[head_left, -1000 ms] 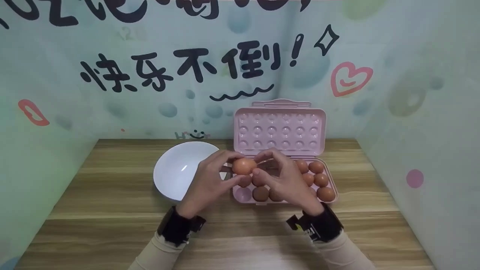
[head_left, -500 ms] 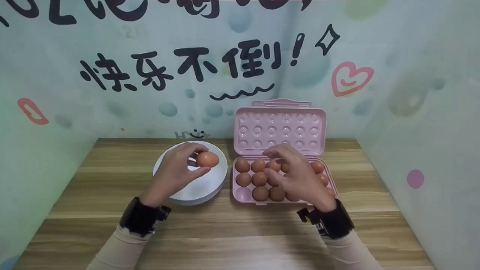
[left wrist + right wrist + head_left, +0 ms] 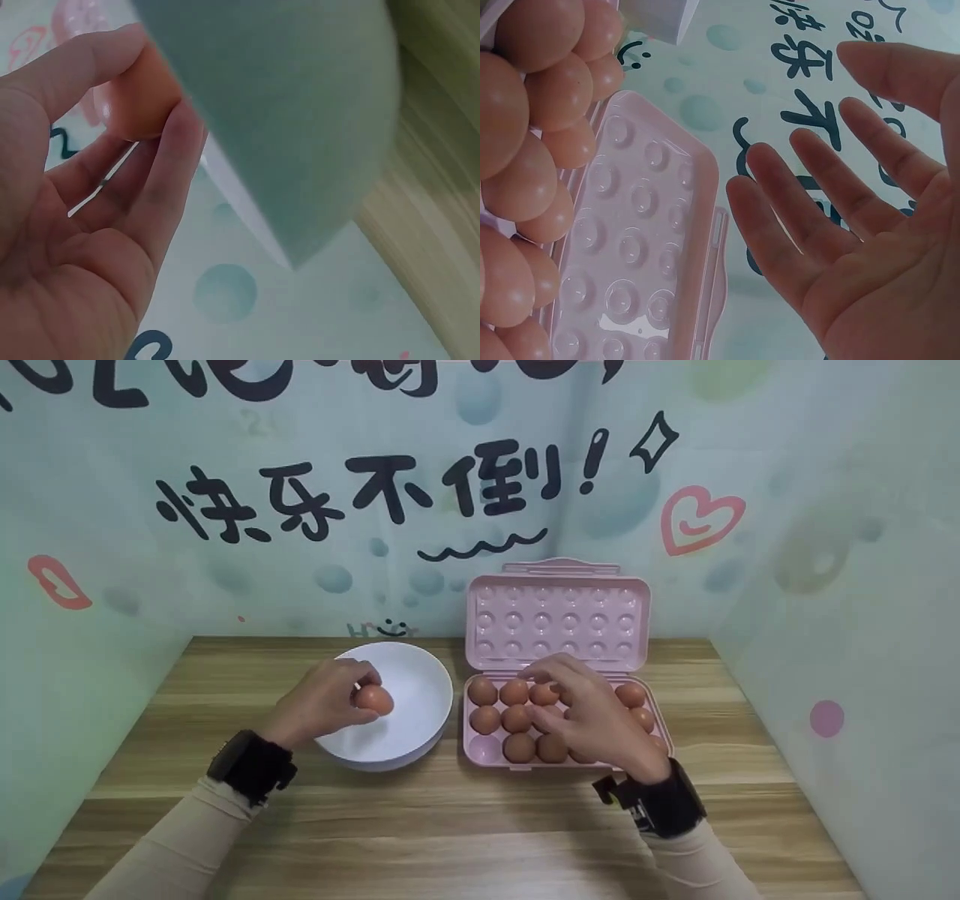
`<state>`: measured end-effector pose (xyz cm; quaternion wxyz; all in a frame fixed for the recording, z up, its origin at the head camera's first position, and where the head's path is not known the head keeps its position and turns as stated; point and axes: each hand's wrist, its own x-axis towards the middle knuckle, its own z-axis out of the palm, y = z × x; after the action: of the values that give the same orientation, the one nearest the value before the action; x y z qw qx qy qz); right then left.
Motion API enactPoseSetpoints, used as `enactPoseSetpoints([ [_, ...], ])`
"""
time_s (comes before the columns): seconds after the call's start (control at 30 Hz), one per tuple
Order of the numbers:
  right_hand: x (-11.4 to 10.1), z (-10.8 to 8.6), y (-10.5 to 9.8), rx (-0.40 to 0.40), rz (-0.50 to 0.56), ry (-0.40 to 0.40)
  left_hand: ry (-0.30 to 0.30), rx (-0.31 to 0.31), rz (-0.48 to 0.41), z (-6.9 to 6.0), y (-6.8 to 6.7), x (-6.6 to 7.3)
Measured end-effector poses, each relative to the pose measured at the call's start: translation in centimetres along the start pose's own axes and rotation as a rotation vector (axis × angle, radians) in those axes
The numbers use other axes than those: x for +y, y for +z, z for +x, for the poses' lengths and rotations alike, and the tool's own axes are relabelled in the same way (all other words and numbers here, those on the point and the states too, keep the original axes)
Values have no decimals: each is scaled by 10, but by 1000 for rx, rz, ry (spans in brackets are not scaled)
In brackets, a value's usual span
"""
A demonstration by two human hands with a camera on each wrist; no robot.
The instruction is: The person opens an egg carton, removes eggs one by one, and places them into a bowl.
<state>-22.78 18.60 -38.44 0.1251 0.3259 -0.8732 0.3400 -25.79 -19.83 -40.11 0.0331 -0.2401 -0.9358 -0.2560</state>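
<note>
A brown egg [image 3: 374,700] is pinched between the thumb and fingers of my left hand [image 3: 319,701], over the left part of the white bowl [image 3: 420,690]. In the left wrist view the same egg [image 3: 139,97] shows between the fingertips, partly behind the bowl's wall [image 3: 292,112]. My right hand [image 3: 589,712] hovers above the pink egg carton [image 3: 480,761], its fingers apart and holding nothing. Several brown eggs [image 3: 519,748] fill the carton, and one front-left hollow [image 3: 484,748] holds no egg. The right hand hides some of the eggs.
The carton's lid [image 3: 559,619] stands raised at the back, close to the printed backdrop [image 3: 285,577]. Bowl and carton stand side by side on the wooden table [image 3: 442,840], a narrow gap between them. Printed side walls [image 3: 825,645] flank the table.
Both hands were at the egg above the carton's left side a second ago. The right hand has let go and drawn back right; the left hand has carried the egg left over the bowl.
</note>
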Motion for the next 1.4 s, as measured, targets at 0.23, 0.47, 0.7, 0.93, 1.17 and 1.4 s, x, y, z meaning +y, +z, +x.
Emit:
enactPoseSetpoints([
  [0.23,0,-1,0,-40,21,27,23,-118,48,1,1,-11],
  [0.47,0,-1,1,-58,16,45,21,-172,40,0,6,-15],
  [0.7,0,-2,0,-69,1,41,-37,-225,63,0,11,-17],
  [0.93,0,-2,-1,-75,-4,18,-98,-287,88,-1,13,-17],
  [1.17,0,-3,-2,-90,-7,41,-148,-302,75,-3,12,-13],
  [1.4,5,-5,0,-153,-28,12,-37,-178,23,-6,3,0],
])
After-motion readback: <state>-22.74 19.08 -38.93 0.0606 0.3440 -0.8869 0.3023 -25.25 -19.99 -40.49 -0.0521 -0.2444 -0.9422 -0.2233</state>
